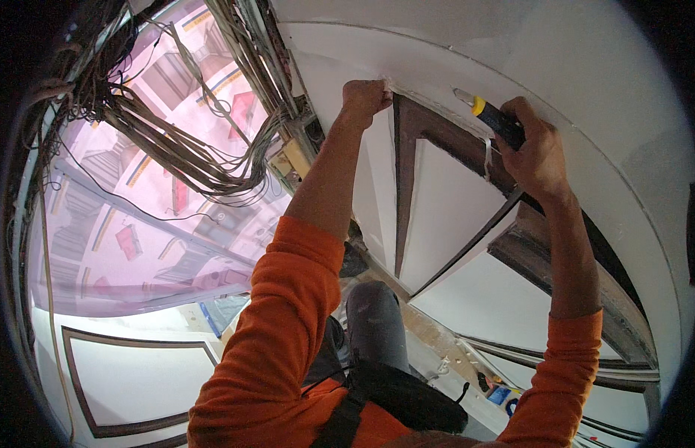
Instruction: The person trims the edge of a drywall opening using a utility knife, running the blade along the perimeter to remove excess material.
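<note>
My right hand (538, 153) is wrapped round the black and yellow handle of a utility knife (498, 122). The knife's short pale blade points up and left, just off the white wall and apart from my left hand. My left hand (364, 101) is closed against the wall at the upper corner of a dark brown frame (444, 134). Whatever its fingers may pinch is hidden. Along the frame's top edge runs a rough whitish seam, and a thin pale strip (488, 158) dangles from it near my right hand.
Bundles of loose cables (183, 153) hang at the upper left before a pinkish printed sheet (149, 231). White panels with dark trim (138, 377) stand below it. Beneath my right arm juts a brown ledge (579, 284). Small items, including a blue one (500, 396), lie low at right.
</note>
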`<state>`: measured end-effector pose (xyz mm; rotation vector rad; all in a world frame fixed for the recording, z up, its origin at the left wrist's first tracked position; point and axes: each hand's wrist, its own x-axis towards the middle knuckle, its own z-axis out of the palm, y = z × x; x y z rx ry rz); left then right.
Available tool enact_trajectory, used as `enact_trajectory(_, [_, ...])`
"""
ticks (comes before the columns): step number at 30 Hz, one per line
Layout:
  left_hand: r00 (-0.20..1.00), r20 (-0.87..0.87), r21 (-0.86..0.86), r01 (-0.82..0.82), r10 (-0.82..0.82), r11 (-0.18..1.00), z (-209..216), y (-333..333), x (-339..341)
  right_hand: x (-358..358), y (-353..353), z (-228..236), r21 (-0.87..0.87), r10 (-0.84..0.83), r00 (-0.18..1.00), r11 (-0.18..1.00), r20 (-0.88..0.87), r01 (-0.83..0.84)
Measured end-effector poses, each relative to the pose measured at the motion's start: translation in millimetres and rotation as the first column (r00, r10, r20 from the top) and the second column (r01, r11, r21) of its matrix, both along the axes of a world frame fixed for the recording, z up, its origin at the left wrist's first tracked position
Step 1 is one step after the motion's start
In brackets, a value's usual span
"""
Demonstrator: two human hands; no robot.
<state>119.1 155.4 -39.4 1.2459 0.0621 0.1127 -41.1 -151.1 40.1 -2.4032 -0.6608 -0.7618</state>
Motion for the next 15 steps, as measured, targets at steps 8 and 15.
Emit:
enact_trajectory(8, [0.984,0.178,0.088,-0.004,-0.012,0.996,-15.4,4.3,-3.8,-3.3,10.0,2.6,0.036,-0.036,0.998,0.999,-0.060,0.039])
enact_trajectory(15, [1.000,0.017,-0.132,0.023,-0.021,0.991,-8.5,-3.8,-13.3,21.6,34.5,27.5,-0.206,0.011,0.979,0.977,-0.203,-0.054])
